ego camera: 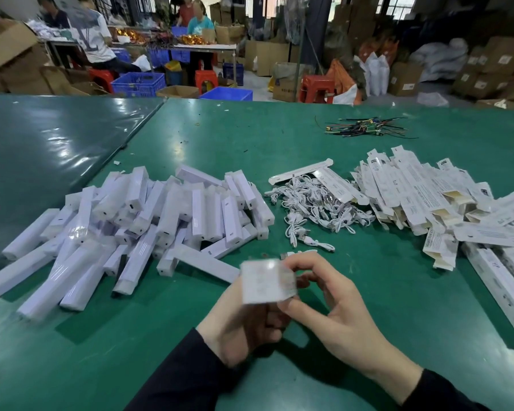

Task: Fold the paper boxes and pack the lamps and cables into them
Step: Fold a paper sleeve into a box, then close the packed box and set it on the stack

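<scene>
Green table (279, 137) — packing station, seen from the head

Box (268, 280): one, white, blurred, held end-on above the near middle of the table between both hands. Left hand (244, 318) grips it from below, fingers curled round its lower part. Right hand (336, 310) at its right edge, thumb and forefinger curled and pinching the near flap, other fingers loosely bent.

Lamps (137, 226): a loose heap of white bars, left of centre, some wrapped in clear film.

Cables (315, 209): a tangle of white leads, centre, just right of the lamps.

Flat boxes (428, 197): an unfolded printed pile, right; long packed boxes (499, 280) lie at its near right edge.

Wire scraps (365, 129): coloured bundle, far right of centre

Beyond the table — blue crates (138, 83), red stools (316, 89), cartons, seated workers
</scene>
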`<state>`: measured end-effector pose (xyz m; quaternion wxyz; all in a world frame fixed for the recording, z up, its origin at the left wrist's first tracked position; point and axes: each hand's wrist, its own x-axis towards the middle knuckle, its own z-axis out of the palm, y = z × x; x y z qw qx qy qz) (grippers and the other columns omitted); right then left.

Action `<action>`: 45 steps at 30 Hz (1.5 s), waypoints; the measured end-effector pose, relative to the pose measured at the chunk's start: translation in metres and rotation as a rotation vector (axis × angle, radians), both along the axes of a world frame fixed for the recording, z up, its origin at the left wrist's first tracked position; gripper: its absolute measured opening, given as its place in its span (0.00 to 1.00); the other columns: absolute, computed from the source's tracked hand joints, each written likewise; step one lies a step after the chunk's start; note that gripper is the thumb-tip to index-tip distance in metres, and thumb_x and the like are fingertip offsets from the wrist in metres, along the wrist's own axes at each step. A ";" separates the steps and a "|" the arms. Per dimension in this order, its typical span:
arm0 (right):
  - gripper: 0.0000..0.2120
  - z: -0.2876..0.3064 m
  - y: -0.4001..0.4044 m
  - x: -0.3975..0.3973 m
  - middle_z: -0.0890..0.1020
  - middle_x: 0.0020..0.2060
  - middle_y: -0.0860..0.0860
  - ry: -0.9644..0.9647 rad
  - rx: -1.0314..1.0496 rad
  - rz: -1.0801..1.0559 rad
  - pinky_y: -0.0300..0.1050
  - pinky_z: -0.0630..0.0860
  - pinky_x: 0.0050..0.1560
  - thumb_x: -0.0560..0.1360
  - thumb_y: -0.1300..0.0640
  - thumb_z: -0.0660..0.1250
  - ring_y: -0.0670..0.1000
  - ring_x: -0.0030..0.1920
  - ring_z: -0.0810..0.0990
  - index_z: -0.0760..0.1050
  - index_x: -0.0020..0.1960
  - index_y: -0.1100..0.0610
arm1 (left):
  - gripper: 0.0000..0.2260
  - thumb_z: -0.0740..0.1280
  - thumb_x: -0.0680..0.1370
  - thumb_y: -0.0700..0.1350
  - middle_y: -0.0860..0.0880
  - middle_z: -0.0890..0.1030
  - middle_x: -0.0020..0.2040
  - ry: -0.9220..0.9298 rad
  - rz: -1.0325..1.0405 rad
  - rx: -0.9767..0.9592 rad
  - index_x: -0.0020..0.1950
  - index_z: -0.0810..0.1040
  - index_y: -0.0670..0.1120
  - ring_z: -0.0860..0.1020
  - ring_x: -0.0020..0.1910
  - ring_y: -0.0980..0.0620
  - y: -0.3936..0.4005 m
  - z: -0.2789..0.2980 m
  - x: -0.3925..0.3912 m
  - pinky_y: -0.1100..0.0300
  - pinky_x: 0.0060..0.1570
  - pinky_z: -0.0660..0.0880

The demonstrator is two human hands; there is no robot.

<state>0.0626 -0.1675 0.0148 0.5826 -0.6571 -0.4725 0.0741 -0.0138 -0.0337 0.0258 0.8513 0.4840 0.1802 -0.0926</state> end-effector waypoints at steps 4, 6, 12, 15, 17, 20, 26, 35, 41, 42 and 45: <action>0.09 0.003 0.004 0.005 0.83 0.40 0.50 0.399 0.042 -0.086 0.37 0.76 0.40 0.76 0.53 0.68 0.46 0.39 0.79 0.80 0.50 0.58 | 0.19 0.59 0.80 0.56 0.47 0.75 0.32 0.061 0.029 0.322 0.39 0.81 0.46 0.66 0.22 0.52 -0.006 -0.004 0.004 0.67 0.20 0.61; 0.13 0.003 0.002 0.012 0.81 0.36 0.51 0.532 -0.017 -0.112 0.37 0.75 0.37 0.74 0.50 0.66 0.47 0.36 0.77 0.82 0.49 0.59 | 0.19 0.60 0.80 0.55 0.47 0.73 0.30 0.032 0.106 0.405 0.38 0.79 0.44 0.65 0.20 0.53 -0.008 -0.009 0.005 0.67 0.19 0.59; 0.15 0.003 -0.011 0.014 0.80 0.36 0.55 0.542 -0.071 -0.092 0.40 0.70 0.27 0.74 0.48 0.66 0.46 0.29 0.70 0.81 0.60 0.46 | 0.11 0.61 0.81 0.49 0.47 0.81 0.42 -0.140 0.360 0.340 0.54 0.78 0.44 0.71 0.26 0.51 0.000 -0.003 0.007 0.63 0.21 0.65; 0.16 0.003 -0.022 0.012 0.84 0.43 0.51 0.376 -0.143 -0.113 0.37 0.71 0.30 0.74 0.48 0.72 0.44 0.32 0.74 0.79 0.61 0.40 | 0.08 0.63 0.81 0.44 0.47 0.82 0.44 -0.239 0.333 0.354 0.56 0.80 0.44 0.74 0.28 0.51 -0.002 0.000 0.006 0.62 0.23 0.69; 0.22 0.002 -0.032 0.008 0.84 0.48 0.43 0.270 -0.198 -0.136 0.32 0.74 0.37 0.67 0.48 0.76 0.41 0.39 0.81 0.78 0.60 0.37 | 0.07 0.63 0.81 0.40 0.46 0.82 0.42 -0.281 0.291 0.374 0.56 0.79 0.42 0.75 0.28 0.50 -0.006 -0.002 0.006 0.63 0.23 0.70; 0.18 0.004 -0.047 0.004 0.84 0.47 0.48 0.173 -0.210 -0.247 0.35 0.75 0.41 0.70 0.50 0.77 0.44 0.41 0.82 0.79 0.57 0.39 | 0.06 0.64 0.80 0.37 0.46 0.82 0.38 -0.296 0.245 0.404 0.53 0.80 0.40 0.76 0.28 0.50 -0.010 -0.006 0.005 0.63 0.23 0.71; 0.13 0.016 -0.094 0.023 0.84 0.35 0.56 0.399 -0.080 -0.507 0.37 0.73 0.27 0.73 0.53 0.66 0.51 0.29 0.78 0.81 0.57 0.46 | 0.08 0.68 0.76 0.36 0.55 0.81 0.38 -0.404 0.473 1.217 0.45 0.82 0.49 0.77 0.37 0.53 0.014 -0.006 0.002 0.61 0.33 0.73; 0.20 0.008 -0.186 0.030 0.84 0.46 0.44 0.152 -0.412 -0.936 0.37 0.78 0.50 0.61 0.45 0.74 0.43 0.41 0.80 0.81 0.53 0.40 | 0.16 0.67 0.65 0.32 0.51 0.80 0.47 -0.177 0.266 1.869 0.50 0.81 0.46 0.71 0.53 0.45 0.064 -0.005 -0.005 0.49 0.51 0.67; 0.15 -0.031 -0.224 0.062 0.75 0.41 0.60 -0.143 -0.724 -1.240 0.58 0.72 0.56 0.62 0.65 0.80 0.60 0.46 0.72 0.73 0.35 0.59 | 0.10 0.69 0.69 0.42 0.53 0.78 0.45 -0.065 0.056 2.018 0.48 0.83 0.49 0.75 0.54 0.46 0.066 -0.011 -0.006 0.49 0.58 0.61; 0.17 -0.036 -0.227 0.068 0.75 0.40 0.61 -0.137 -0.779 -1.270 0.64 0.73 0.54 0.62 0.63 0.81 0.63 0.47 0.72 0.71 0.33 0.57 | 0.10 0.70 0.69 0.41 0.53 0.78 0.44 -0.080 0.066 2.017 0.49 0.83 0.49 0.76 0.53 0.46 0.065 -0.011 -0.006 0.48 0.58 0.62; 0.20 -0.039 -0.228 0.082 0.74 0.39 0.61 -0.111 -0.933 -1.260 0.67 0.74 0.48 0.63 0.49 0.78 0.68 0.45 0.73 0.66 0.29 0.51 | 0.09 0.74 0.71 0.44 0.51 0.79 0.44 -0.139 0.115 2.002 0.50 0.83 0.47 0.78 0.50 0.44 0.063 -0.007 -0.007 0.47 0.53 0.67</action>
